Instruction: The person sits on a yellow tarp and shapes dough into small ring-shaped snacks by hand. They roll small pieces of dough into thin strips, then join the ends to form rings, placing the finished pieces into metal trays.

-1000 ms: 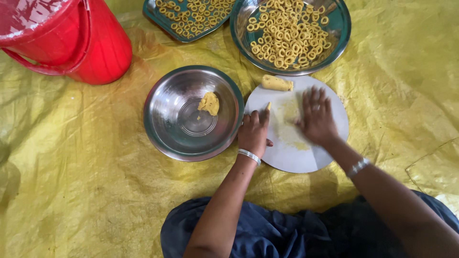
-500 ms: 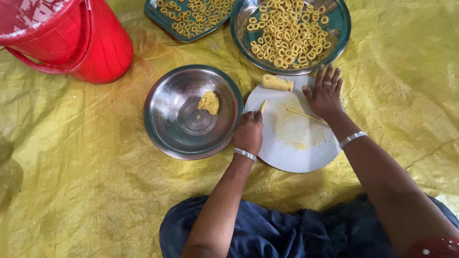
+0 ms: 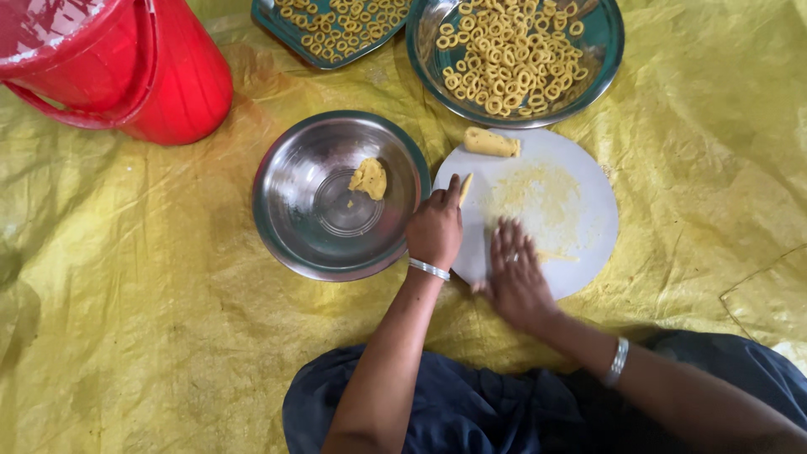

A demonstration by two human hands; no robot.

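A round white board (image 3: pixel 580 168) lies on the yellow sheet, smeared with yellow dough. My right hand (image 3: pixel 514 277) lies flat on its near part, fingers apart, over a thin dough strand (image 3: pixel 559 256). My left hand (image 3: pixel 437 227) rests at the board's left edge, pinching a small piece of yellow dough (image 3: pixel 465 188). A short dough log (image 3: pixel 491 143) sits at the board's far edge. To the left, a steel bowl (image 3: pixel 294 227) holds a small lump of dough (image 3: pixel 368 178).
A steel plate (image 3: pixel 602 59) heaped with yellow dough rings stands beyond the board, a green tray (image 3: pixel 277 23) with more rings beside it. A red bucket (image 3: pixel 160 76) stands at the far left. A yellow plastic sheet (image 3: pixel 126 294) covers the ground. My dark-clothed lap (image 3: pixel 471 403) is nearest.
My right hand slid from the board's far edge back toward me, rolling over the dough. My left hand stayed at the board's left edge.
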